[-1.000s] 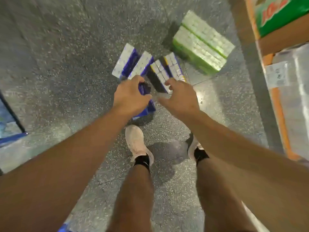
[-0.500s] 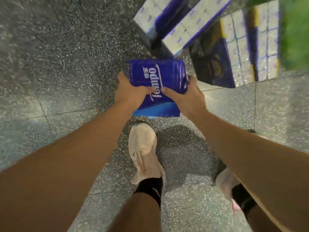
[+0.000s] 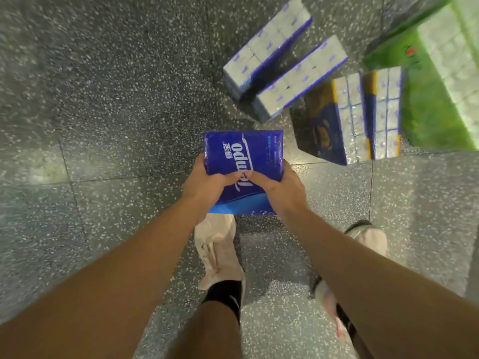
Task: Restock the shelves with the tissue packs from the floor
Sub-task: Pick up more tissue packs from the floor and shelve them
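A dark blue tissue pack (image 3: 242,154) with white lettering is held flat above the floor, between both hands. My left hand (image 3: 207,183) grips its near left edge and my right hand (image 3: 281,186) grips its near right edge, thumbs on top. On the floor beyond stand two blue-and-white tissue packs (image 3: 269,47) (image 3: 302,79) side by side. To their right are two blue-and-yellow tissue packs (image 3: 348,115) (image 3: 386,112). No shelf is in view.
A large green tissue bundle (image 3: 438,81) lies at the far right on the speckled grey floor (image 3: 103,125). My two feet in pale shoes (image 3: 216,251) (image 3: 368,238) stand directly below the held pack.
One second ago both hands were reaching down among the packs; since then they have closed on the blue pack and lifted it toward me. The view has shifted down and left.
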